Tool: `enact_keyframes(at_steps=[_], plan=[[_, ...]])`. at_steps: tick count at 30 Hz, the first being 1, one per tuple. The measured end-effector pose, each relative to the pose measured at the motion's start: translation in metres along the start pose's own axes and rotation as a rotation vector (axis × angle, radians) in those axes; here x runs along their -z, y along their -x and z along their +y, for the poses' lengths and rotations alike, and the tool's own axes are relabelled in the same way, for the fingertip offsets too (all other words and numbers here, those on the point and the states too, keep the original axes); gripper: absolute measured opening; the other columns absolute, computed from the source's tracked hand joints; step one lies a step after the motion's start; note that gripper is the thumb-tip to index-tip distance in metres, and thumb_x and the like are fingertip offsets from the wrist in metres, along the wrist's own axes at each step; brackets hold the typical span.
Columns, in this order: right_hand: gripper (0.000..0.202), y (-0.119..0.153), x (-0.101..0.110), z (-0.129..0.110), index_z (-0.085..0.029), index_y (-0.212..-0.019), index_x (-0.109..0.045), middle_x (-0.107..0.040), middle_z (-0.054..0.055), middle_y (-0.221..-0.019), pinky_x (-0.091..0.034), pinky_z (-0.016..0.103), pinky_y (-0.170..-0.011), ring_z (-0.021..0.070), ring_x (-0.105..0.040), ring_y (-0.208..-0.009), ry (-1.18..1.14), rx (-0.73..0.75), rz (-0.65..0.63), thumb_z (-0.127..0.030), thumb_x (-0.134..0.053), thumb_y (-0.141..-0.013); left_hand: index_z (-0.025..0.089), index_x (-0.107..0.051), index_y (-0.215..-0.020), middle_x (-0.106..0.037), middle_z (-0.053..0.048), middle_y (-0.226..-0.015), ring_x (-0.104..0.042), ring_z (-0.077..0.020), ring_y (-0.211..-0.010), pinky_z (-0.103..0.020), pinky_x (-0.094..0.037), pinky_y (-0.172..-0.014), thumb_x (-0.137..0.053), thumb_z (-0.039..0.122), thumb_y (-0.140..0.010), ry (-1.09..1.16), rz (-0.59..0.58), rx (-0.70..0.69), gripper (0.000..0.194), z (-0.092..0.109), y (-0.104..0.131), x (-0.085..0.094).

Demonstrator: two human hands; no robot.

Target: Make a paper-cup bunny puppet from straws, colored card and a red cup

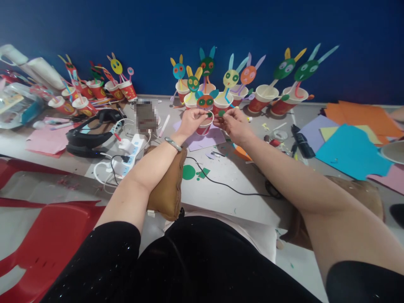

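My left hand (192, 122) is closed in a pinch on a small dark green paper piece (209, 114) at the rim of a red and white paper cup (205, 127). From this cup rises an orange paper face (205, 102) with blue ears and green eyes. Just to its right, my right hand (236, 125) is closed on a small green paper disc (221, 113). The two hands are a little apart. Under the cup lies a purple paper sheet (206, 141). Nearer me are a green paper circle (189, 172) and several green scraps (203, 173).
Finished-looking cup animals, such as a yellow face (231, 78), line the blue wall. A power strip (134, 153), a black headset (91, 132) and a brown cushion (168, 185) lie left. Blue paper (350, 151) and a black marker (303, 142) lie right. A black cable (227, 187) crosses the table.
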State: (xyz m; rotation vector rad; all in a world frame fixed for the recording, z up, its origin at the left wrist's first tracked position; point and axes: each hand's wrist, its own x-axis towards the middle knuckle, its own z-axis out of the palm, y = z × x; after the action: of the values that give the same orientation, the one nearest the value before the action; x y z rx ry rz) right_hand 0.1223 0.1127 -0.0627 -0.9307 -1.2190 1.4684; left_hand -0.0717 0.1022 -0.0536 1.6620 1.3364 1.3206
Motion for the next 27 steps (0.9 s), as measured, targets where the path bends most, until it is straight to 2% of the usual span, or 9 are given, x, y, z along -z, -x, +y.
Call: enact_keyframes(at_steps=[6, 12, 18, 23, 27], plan=[[0.035, -0.001, 0.006, 0.000, -0.028, -0.087, -0.044, -0.068, -0.004, -0.081, -0.067, 0.041, -0.091, 0.0168, -0.077, -0.087, 0.030, 0.026, 0.016, -0.032, -0.078, -0.091, 0.025, -0.079, -0.083, -0.085, -0.004, -0.095, -0.078, -0.0204, -0.095, -0.039, -0.059, -0.095, -0.076, 0.018, -0.087, 0.008, 0.009, -0.034, 0.008, -0.003, 0.000, -0.002], [0.035, 0.003, 0.016, -0.001, -0.027, -0.087, -0.046, -0.068, -0.004, -0.077, -0.067, 0.046, -0.098, 0.0175, -0.079, -0.083, 0.170, 0.082, -0.061, -0.034, -0.080, -0.093, 0.024, -0.080, -0.086, -0.085, -0.005, -0.097, -0.078, -0.0203, -0.096, -0.038, -0.060, -0.097, -0.076, 0.017, -0.087, -0.012, 0.018, -0.078, 0.009, -0.011, -0.003, -0.001], [0.034, 0.003, 0.017, 0.003, -0.027, -0.086, -0.051, -0.069, -0.001, -0.078, -0.070, 0.046, -0.089, 0.0218, -0.080, -0.084, 0.349, 0.146, -0.084, -0.037, -0.084, -0.088, 0.022, -0.080, -0.087, -0.085, -0.005, -0.099, -0.079, -0.0199, -0.097, -0.037, -0.061, -0.096, -0.075, 0.016, -0.088, -0.006, 0.014, -0.101, 0.008, -0.016, -0.005, -0.001], [0.028, -0.004, 0.015, 0.003, -0.027, -0.082, -0.054, -0.068, 0.001, -0.074, -0.069, 0.049, -0.082, 0.0266, -0.080, -0.080, 0.476, 0.176, -0.065, -0.026, -0.081, -0.086, 0.021, -0.080, -0.087, -0.085, -0.005, -0.099, -0.079, -0.0185, -0.096, -0.035, -0.061, -0.094, -0.076, 0.015, -0.088, -0.022, 0.014, -0.119, 0.008, -0.017, -0.006, -0.002], [0.024, -0.009, 0.015, 0.002, -0.026, -0.079, -0.055, -0.065, 0.000, -0.067, -0.068, 0.051, -0.079, 0.0269, -0.077, -0.075, 0.555, 0.203, -0.035, -0.022, -0.078, -0.084, 0.020, -0.080, -0.085, -0.085, -0.005, -0.096, -0.079, -0.0185, -0.095, -0.034, -0.061, -0.092, -0.078, 0.014, -0.087, -0.025, 0.028, -0.115, 0.007, -0.016, -0.006, -0.003]])
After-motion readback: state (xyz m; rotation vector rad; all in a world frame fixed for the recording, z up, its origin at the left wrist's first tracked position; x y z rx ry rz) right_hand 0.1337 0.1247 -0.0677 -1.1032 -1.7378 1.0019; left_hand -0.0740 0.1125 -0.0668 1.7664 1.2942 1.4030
